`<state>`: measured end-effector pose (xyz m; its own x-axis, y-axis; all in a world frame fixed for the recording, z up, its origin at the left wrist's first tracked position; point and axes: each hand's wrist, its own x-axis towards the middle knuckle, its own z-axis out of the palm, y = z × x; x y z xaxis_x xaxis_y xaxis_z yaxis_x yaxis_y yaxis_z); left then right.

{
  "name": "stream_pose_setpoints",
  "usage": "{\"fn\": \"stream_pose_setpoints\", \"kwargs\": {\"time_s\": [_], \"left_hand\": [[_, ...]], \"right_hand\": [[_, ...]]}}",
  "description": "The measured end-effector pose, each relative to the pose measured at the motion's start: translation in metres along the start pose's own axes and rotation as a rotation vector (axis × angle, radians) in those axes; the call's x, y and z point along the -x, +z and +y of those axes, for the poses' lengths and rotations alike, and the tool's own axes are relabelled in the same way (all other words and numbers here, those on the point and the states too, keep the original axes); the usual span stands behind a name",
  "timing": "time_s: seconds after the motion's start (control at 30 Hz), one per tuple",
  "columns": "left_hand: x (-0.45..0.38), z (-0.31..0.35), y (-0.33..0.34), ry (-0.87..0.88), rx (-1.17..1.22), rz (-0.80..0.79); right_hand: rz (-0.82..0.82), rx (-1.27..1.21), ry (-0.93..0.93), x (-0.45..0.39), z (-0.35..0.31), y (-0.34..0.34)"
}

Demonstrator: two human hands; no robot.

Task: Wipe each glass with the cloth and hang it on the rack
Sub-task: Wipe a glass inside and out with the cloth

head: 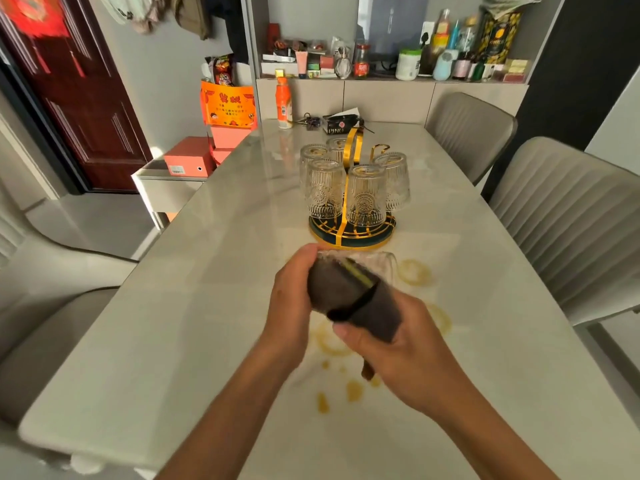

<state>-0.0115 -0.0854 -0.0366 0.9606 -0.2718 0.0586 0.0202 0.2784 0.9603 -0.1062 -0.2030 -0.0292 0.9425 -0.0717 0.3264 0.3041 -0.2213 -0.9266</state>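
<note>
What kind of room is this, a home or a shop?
Most likely a home dining room: a long table with padded chairs beside it, and a cluttered household shelf at the far wall.

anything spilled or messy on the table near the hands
Yes. Amber rings and drips stain the table around and under the hands, like marks left by wet glass rims. The left hand holds the glass, the right hand the brown cloth.

Clear patterned glass (374, 263) lying sideways in my grip, brown cloth (349, 299) wrapped over it, gold rack (351, 233) beyond holding five upturned glasses (365, 195)
</note>
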Motion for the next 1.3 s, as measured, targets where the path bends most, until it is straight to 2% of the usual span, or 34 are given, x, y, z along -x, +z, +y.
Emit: {"fn": "stream_pose_setpoints", "kwargs": {"time_s": [0.07, 0.1, 0.13, 0.17, 0.23, 0.27, 0.3, 0.33, 0.4, 0.43, 0.47, 0.5, 0.57, 0.63, 0.7, 0.77, 0.8, 0.87, 0.93, 0.97, 1.03, 1.07, 1.17, 1.23, 1.3], "left_hand": [[-0.011, 0.011, -0.006, -0.414, -0.074, -0.145], [-0.012, 0.012, -0.007, -0.492, -0.126, -0.185], [-0.011, 0.008, -0.007, -0.451, -0.139, -0.165], [-0.01, 0.0, -0.006, -0.273, -0.126, -0.103], [0.0, -0.013, -0.001, 0.156, -0.069, -0.013], [0.003, -0.017, 0.0, 0.255, -0.065, -0.016], [0.0, -0.016, -0.001, 0.228, -0.091, -0.019], [-0.005, -0.011, -0.001, 0.1, -0.136, -0.008], [-0.015, 0.002, -0.002, -0.307, -0.213, -0.043], [-0.016, 0.003, -0.002, -0.441, -0.213, -0.081], [-0.016, 0.003, -0.003, -0.471, -0.209, -0.114], [-0.018, -0.001, -0.004, -0.416, -0.216, -0.158], [-0.018, -0.008, -0.013, -0.188, -0.237, -0.27], [-0.017, -0.002, -0.027, -0.045, -0.312, -0.43], [-0.016, 0.008, -0.036, -0.055, -0.326, -0.615], [-0.01, 0.015, -0.034, -0.079, -0.301, -0.728], [-0.006, 0.016, -0.03, -0.078, -0.288, -0.7], [-0.001, 0.012, -0.021, -0.068, -0.262, -0.55], [0.008, 0.001, -0.012, -0.054, -0.231, -0.45], [0.013, -0.003, -0.008, -0.05, -0.212, -0.415], [0.024, -0.011, -0.003, -0.045, -0.148, -0.353], [0.03, -0.013, -0.002, -0.038, -0.124, -0.328], [0.04, -0.022, -0.001, -0.03, -0.099, -0.294], [0.043, -0.026, 0.003, -0.065, -0.049, -0.237], [0.044, -0.029, 0.01, -0.122, 0.046, -0.147]], "right_hand": [[-0.082, 0.613, -0.208, 0.0, 0.009, -0.008], [-0.085, 0.685, -0.237, 0.0, 0.012, -0.009], [-0.058, 0.641, -0.217, 0.002, 0.015, -0.008], [0.003, 0.454, -0.118, 0.003, 0.014, -0.003], [0.084, -0.165, 0.158, 0.003, 0.006, 0.006], [0.09, -0.357, 0.243, 0.004, 0.005, 0.008], [0.066, -0.365, 0.272, 0.005, 0.009, 0.007], [0.027, -0.234, 0.26, 0.006, 0.014, 0.006], [-0.097, 0.205, 0.13, 0.006, 0.025, 0.001], [-0.127, 0.322, 0.113, 0.006, 0.029, -0.002], [-0.14, 0.325, 0.119, 0.004, 0.029, -0.005], [-0.138, 0.238, 0.126, 0.002, 0.026, -0.009], [-0.14, 0.018, 0.136, -0.005, 0.018, -0.023], [-0.221, -0.028, 0.127, -0.01, 0.008, -0.043], [-0.329, -0.02, 0.093, -0.014, -0.003, -0.056], [-0.287, -0.024, 0.054, -0.019, -0.009, -0.055], [-0.174, -0.035, 0.027, -0.02, -0.008, -0.049], [0.175, -0.068, -0.037, -0.025, -0.003, -0.031], [0.471, 0.094, -0.168, -0.026, 0.008, -0.017], [0.54, 0.228, -0.231, -0.024, 0.014, -0.013], [0.574, 0.42, -0.282, -0.012, 0.024, -0.005], [0.555, 0.436, -0.25, -0.003, 0.027, -0.001], [0.475, 0.259, -0.139, 0.022, 0.023, 0.017], [0.501, 0.106, -0.111, 0.032, 0.018, 0.025], [0.531, 0.118, -0.096, 0.038, 0.014, 0.029]]}}
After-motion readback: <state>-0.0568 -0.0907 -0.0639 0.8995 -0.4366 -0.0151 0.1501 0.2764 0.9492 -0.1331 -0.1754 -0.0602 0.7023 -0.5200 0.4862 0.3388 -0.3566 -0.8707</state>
